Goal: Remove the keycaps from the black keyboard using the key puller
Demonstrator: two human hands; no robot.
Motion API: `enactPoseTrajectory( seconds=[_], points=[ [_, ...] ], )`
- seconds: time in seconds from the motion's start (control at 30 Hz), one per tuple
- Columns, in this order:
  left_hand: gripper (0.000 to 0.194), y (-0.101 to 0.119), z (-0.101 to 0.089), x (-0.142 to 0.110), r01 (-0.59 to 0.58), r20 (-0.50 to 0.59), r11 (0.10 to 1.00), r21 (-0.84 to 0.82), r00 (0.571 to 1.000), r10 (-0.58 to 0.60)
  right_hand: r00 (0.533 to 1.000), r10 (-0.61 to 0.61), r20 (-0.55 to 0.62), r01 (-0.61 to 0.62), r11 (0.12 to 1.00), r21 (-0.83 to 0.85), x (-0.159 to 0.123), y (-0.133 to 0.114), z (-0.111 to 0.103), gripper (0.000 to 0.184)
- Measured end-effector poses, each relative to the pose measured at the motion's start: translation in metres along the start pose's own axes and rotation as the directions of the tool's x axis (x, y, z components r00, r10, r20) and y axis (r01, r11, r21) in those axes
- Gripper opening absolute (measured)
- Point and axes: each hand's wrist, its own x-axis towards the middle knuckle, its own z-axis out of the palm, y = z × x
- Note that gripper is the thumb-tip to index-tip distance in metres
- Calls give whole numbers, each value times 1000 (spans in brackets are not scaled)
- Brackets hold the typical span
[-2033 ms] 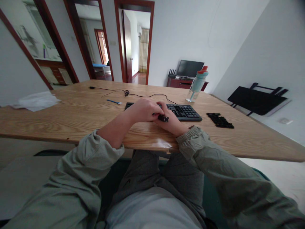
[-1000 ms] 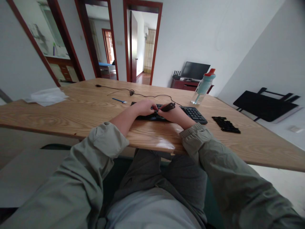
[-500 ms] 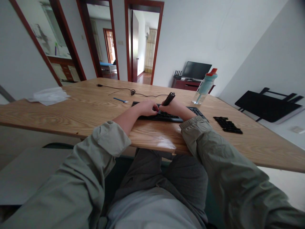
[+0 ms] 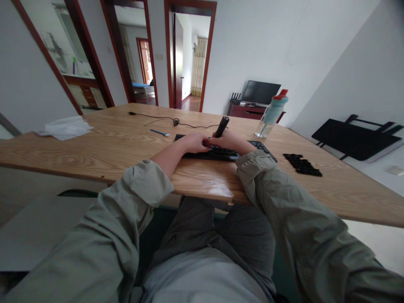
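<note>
A black keyboard (image 4: pixel 217 153) lies on the wooden table (image 4: pixel 94 143) in front of me. My right hand (image 4: pixel 232 142) is closed round a black stick-shaped tool (image 4: pixel 221 126) that stands tilted up over the keys. My left hand (image 4: pixel 193 143) rests on the keyboard's left half with its fingers curled, the fingertips meeting the right hand; what they pinch is hidden. A pile of loose black keycaps (image 4: pixel 302 164) lies to the right of the keyboard.
A teal water bottle (image 4: pixel 271 112) with a red lid stands behind the keyboard on the right. A blue-handled small brush (image 4: pixel 159 133), a black cable (image 4: pixel 170 121) and white tissue (image 4: pixel 65 126) lie on the left. A black folded chair (image 4: pixel 355 136) leans at the right wall.
Both hands moved from the table's near edge up onto the keyboard. The black tool in my right hand swung from lying flat to pointing upward.
</note>
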Motion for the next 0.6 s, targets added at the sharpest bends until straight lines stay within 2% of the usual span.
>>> enactPoseTrajectory(
  seconds=[0.1,0.3,0.6],
  points=[
    [26,0,1,2,4,32,1000,13,999,-5,999,-45,-8,45,997,60,-4,5,7,25],
    [25,4,0,1,48,24,999,2,999,-48,988,-81,-133,92,992,83,-8,12,23,16],
    [24,9,-4,-3,89,35,996,2,995,-89,984,-68,-166,79,995,57,-8,13,25,16]
  ],
)
